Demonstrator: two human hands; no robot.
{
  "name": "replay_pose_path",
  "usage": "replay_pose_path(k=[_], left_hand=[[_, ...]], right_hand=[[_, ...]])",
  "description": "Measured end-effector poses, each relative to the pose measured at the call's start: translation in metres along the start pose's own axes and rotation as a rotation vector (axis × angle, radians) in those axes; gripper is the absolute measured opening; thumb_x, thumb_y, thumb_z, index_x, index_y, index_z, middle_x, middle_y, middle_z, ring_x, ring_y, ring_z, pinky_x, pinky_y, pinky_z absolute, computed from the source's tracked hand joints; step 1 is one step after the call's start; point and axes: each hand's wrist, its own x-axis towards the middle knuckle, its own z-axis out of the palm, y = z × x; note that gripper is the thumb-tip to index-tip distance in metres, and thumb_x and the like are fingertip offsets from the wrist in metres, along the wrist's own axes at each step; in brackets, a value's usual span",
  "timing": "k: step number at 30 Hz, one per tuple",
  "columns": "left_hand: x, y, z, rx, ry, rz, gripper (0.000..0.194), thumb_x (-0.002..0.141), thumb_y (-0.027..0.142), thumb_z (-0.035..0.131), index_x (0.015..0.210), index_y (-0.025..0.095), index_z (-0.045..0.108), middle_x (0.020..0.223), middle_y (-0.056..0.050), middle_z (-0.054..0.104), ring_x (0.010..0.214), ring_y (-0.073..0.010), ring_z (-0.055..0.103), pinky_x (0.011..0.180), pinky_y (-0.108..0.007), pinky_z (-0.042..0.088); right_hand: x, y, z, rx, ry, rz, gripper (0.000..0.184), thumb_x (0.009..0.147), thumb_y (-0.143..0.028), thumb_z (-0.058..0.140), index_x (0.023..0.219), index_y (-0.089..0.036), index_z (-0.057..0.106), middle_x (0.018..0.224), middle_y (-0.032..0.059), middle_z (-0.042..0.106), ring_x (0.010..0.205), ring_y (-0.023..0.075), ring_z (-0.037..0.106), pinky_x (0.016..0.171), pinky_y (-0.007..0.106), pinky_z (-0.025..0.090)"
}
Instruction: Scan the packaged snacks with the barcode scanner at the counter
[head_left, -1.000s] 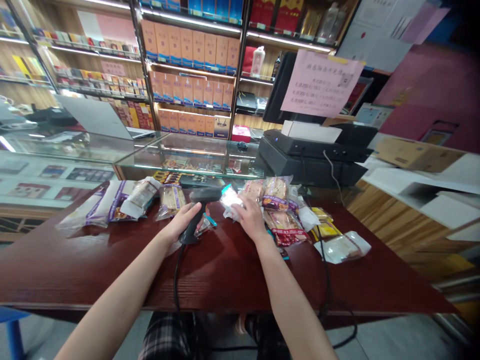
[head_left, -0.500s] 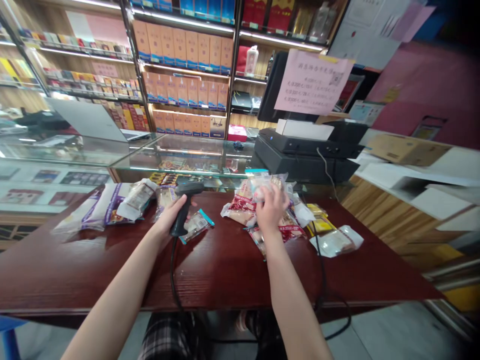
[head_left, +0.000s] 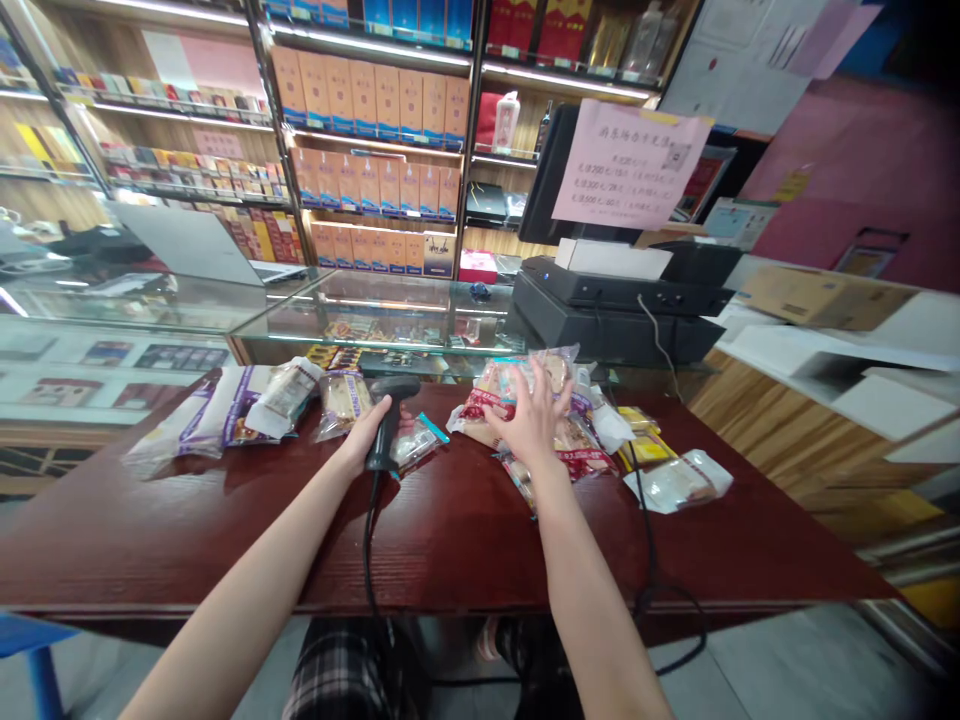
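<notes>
My left hand (head_left: 370,438) is wrapped round the handle of a black barcode scanner (head_left: 386,425), its head pointing to the right. A small clear packet with blue-green ends (head_left: 420,442) lies on the table just right of it. My right hand (head_left: 531,415) has its fingers spread over a pile of red-and-clear snack packets (head_left: 491,385), touching the top ones. A blue-edged packet (head_left: 509,378) shows beneath its fingers. Left of the scanner lies a bagged snack with purple print (head_left: 346,398), beside white-and-purple bags (head_left: 244,395).
The dark red table (head_left: 450,540) stands before a glass counter (head_left: 375,300). Yellow packets (head_left: 645,445) and a white-edged clear packet (head_left: 681,482) lie right of the pile. The scanner's cord (head_left: 367,540) hangs over the front edge. Behind stands a cash register (head_left: 615,310).
My right hand's fingers have spread apart, and the blue-edged packet they were on now lies on the pile. The scanner in my left hand appears slightly further right; the whole view has shifted a little.
</notes>
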Motion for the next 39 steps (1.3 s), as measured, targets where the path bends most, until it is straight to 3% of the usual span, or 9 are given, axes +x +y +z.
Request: replay_pose_path(k=[4,7,10,14,21,26,32,35,39], left_hand=[[0.0,-0.001,0.005,-0.129,0.008,0.059,0.032,0.092,0.04,0.064,0.098,0.009,0.066,0.085,-0.012,0.074,0.071,-0.0181,0.073,0.069,-0.028,0.061],[-0.002,0.003,0.0,-0.121,0.001,0.137,0.037,0.089,0.044,0.065,0.103,0.009,0.066,0.083,-0.01,0.074,0.065,-0.0161,0.07,0.06,-0.026,0.058],[-0.004,0.01,-0.009,-0.065,0.0,0.169,0.04,0.087,0.047,0.066,0.105,0.01,0.066,0.081,-0.007,0.074,0.057,-0.0131,0.065,0.052,-0.023,0.054],[-0.006,0.019,-0.015,-0.037,0.076,0.16,0.038,0.087,0.045,0.065,0.101,0.01,0.065,0.074,-0.005,0.071,0.05,-0.0109,0.061,0.046,-0.02,0.048],[-0.011,0.025,-0.009,-0.005,0.161,0.224,0.026,0.085,0.036,0.069,0.092,0.011,0.065,0.078,-0.006,0.072,0.051,-0.009,0.06,0.049,-0.019,0.051],[-0.012,0.026,-0.008,0.005,0.169,0.221,0.028,0.083,0.037,0.071,0.089,0.01,0.065,0.078,-0.007,0.072,0.051,-0.0094,0.06,0.049,-0.02,0.051],[-0.01,0.025,-0.012,0.032,0.155,0.218,0.031,0.079,0.038,0.075,0.091,0.011,0.066,0.081,-0.007,0.074,0.052,-0.0101,0.062,0.05,-0.02,0.052],[-0.009,0.026,-0.014,0.026,0.17,0.22,0.03,0.079,0.038,0.074,0.091,0.011,0.066,0.083,-0.006,0.074,0.053,-0.0094,0.062,0.049,-0.02,0.051],[-0.01,0.028,-0.015,-0.015,0.159,0.212,0.03,0.082,0.037,0.07,0.096,0.011,0.066,0.083,-0.006,0.074,0.053,-0.0094,0.061,0.049,-0.02,0.051]], right_hand=[[-0.005,-0.022,0.005,0.281,-0.101,-0.207,0.022,0.094,-0.024,0.055,0.11,-0.021,0.07,0.117,0.0111,0.071,0.115,0.0254,0.063,0.113,0.049,0.039],[-0.016,-0.041,0.016,0.378,-0.324,-0.302,0.023,0.097,-0.017,0.049,0.098,-0.021,0.072,0.095,0.0063,0.074,0.095,0.0211,0.067,0.095,0.037,0.051],[-0.028,-0.052,0.028,0.351,-0.519,-0.323,0.027,0.095,-0.021,0.057,0.12,-0.02,0.068,0.113,0.0082,0.072,0.104,0.0218,0.067,0.095,0.035,0.052],[-0.038,-0.051,0.04,0.33,-0.692,-0.268,0.058,0.085,-0.032,0.074,0.139,-0.02,0.055,0.14,0.0153,0.058,0.125,0.0277,0.06,0.104,0.041,0.048],[-0.038,-0.047,0.047,0.393,-0.672,-0.172,0.032,0.08,-0.021,0.076,0.109,-0.018,0.062,0.136,0.0173,0.06,0.125,0.0274,0.06,0.105,0.042,0.047],[-0.035,-0.046,0.04,0.445,-0.779,-0.165,0.046,0.07,-0.032,0.084,0.106,-0.021,0.057,0.114,0.0091,0.063,0.114,0.0288,0.057,0.098,0.044,0.047],[-0.033,-0.05,0.029,0.455,-0.844,-0.205,0.055,0.068,-0.032,0.085,0.115,-0.023,0.056,0.113,0.0062,0.056,0.113,0.0277,0.054,0.099,0.043,0.047],[-0.033,-0.057,0.023,0.449,-0.729,-0.198,0.051,0.075,-0.027,0.077,0.121,-0.023,0.055,0.121,0.0074,0.052,0.1,0.0228,0.061,0.09,0.038,0.052],[-0.026,-0.052,0.018,0.427,-0.42,-0.169,0.046,0.081,-0.02,0.067,0.125,-0.025,0.057,0.128,0.01,0.047,0.105,0.024,0.063,0.09,0.038,0.056]])
